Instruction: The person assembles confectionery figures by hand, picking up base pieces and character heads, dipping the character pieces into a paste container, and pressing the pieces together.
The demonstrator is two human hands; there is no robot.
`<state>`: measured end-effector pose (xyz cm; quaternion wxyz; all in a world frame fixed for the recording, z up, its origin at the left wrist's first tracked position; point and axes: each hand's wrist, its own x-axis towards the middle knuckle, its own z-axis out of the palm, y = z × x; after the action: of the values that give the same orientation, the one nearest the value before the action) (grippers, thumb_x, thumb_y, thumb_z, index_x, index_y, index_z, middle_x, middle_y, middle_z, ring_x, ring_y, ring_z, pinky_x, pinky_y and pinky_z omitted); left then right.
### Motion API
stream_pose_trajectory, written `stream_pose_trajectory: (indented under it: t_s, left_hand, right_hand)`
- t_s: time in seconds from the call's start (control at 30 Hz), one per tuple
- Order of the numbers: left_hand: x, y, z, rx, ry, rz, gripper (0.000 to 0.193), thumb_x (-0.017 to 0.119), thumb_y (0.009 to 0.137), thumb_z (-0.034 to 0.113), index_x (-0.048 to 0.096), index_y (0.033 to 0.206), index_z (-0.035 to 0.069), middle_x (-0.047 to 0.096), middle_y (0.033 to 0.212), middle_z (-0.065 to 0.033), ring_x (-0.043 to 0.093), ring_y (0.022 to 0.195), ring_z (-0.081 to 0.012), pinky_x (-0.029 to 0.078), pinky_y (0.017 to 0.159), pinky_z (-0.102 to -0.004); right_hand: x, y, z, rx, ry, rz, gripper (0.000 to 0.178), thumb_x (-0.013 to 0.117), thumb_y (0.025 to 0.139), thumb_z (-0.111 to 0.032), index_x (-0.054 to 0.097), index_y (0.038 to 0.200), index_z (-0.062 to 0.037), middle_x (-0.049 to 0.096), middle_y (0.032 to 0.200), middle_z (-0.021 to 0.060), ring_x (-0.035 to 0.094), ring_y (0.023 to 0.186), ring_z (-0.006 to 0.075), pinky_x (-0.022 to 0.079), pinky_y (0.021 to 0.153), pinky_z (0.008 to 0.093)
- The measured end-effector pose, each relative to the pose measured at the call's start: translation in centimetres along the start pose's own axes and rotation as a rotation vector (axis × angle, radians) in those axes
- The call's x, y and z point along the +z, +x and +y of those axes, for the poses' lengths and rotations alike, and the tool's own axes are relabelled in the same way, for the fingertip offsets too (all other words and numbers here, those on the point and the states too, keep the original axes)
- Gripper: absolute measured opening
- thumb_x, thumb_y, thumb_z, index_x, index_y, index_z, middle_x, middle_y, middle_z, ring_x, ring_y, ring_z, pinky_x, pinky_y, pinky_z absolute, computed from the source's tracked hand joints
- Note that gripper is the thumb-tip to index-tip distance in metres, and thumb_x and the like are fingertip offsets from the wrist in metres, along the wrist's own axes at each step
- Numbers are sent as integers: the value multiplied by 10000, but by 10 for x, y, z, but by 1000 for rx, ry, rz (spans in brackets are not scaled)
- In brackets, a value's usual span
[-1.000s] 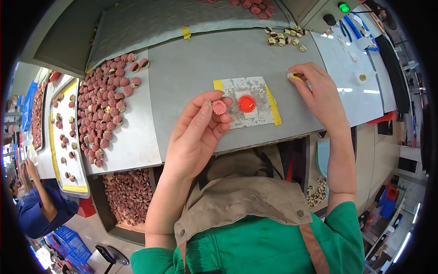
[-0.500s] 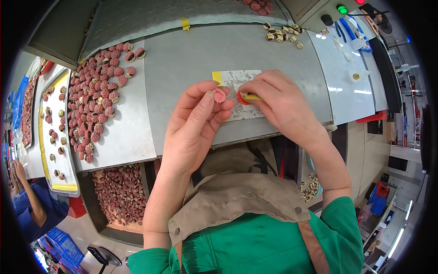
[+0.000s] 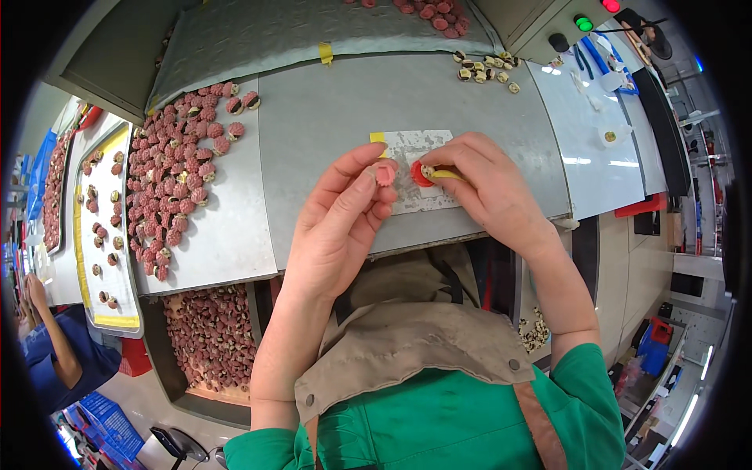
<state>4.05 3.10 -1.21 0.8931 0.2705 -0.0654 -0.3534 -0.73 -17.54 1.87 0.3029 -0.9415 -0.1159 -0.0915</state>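
Note:
My left hand (image 3: 338, 210) pinches a small pink scalloped shell-shaped piece (image 3: 385, 174) between thumb and fingers, its hollow-looking face showing. Close to its right, my right hand (image 3: 499, 196) is closed around a thin yellow strip or handle (image 3: 447, 175); its exact kind I cannot make out. At the fingertips of that hand is a bright red round piece (image 3: 419, 175), with a small cream-and-dark piece (image 3: 428, 170) against it. Whether the red piece is held or rests on something is unclear. Beneath both hands lies a worn white sheet (image 3: 407, 144) with yellow tape at its corner.
Many pink pieces with cream-and-dark parts (image 3: 168, 176) cover the bench's left side. Several cream-and-dark pieces (image 3: 479, 75) sit at the far right. A tray (image 3: 117, 319) stands at left, and a full drawer (image 3: 211, 341) is below the bench. A co-worker's arm (image 3: 53, 333) shows at far left.
The whole view has shifted slightly, with the bench appearing a little lower and further right. Both hands keep their grips; the red piece and the cream-and-dark piece show more plainly.

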Motion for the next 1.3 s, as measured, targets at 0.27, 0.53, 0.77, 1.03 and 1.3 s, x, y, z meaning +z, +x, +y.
stream_pose_trajectory:
  t_s: [0.27, 0.53, 0.77, 1.03, 1.3]
  left_hand:
    - [11, 1, 0, -32, 124, 94, 325, 525, 957, 155, 490, 1248, 16, 603, 1073, -35, 584, 945, -102, 473, 841, -245]
    - [14, 2, -7, -2, 195, 145, 270, 564, 943, 158, 549, 1165, 5, 594, 1061, -44, 564, 967, -111, 450, 863, -253]
    - [12, -2, -32, 490, 746, 153, 216, 557, 923, 25, 573, 1132, -23, 549, 1139, -82, 557, 1011, -125, 449, 894, -254]
    - [20, 1, -17, 182, 513, 93, 343, 563, 923, 57, 484, 1252, -4, 566, 1112, -102, 564, 1022, -140, 457, 896, -272]
    - [27, 3, -33, 263, 686, 109, 569, 620, 865, 49, 332, 1353, 5, 587, 1040, -123, 584, 959, -138, 475, 858, -273]
  right_hand:
    - [11, -9, -10, 153, 605, 151, 220, 587, 856, 1, 575, 1075, -24, 576, 1016, 86, 571, 922, 179, 463, 799, 291]
    - [14, 4, -23, -102, 306, 179, 189, 601, 871, -44, 574, 1056, -21, 587, 1016, 91, 578, 913, 182, 469, 794, 289]
    - [19, -2, -23, 31, 443, 207, 201, 627, 852, -75, 582, 1043, -33, 602, 1003, 103, 590, 877, 220, 481, 765, 304]
    - [10, -2, -17, -73, 281, 249, 245, 671, 803, -108, 593, 1025, -42, 588, 1035, 101, 578, 927, 243, 473, 816, 324]
    - [19, -5, -5, -88, 338, 200, 251, 716, 695, -13, 615, 920, -59, 607, 964, 73, 587, 897, 225, 488, 779, 313]
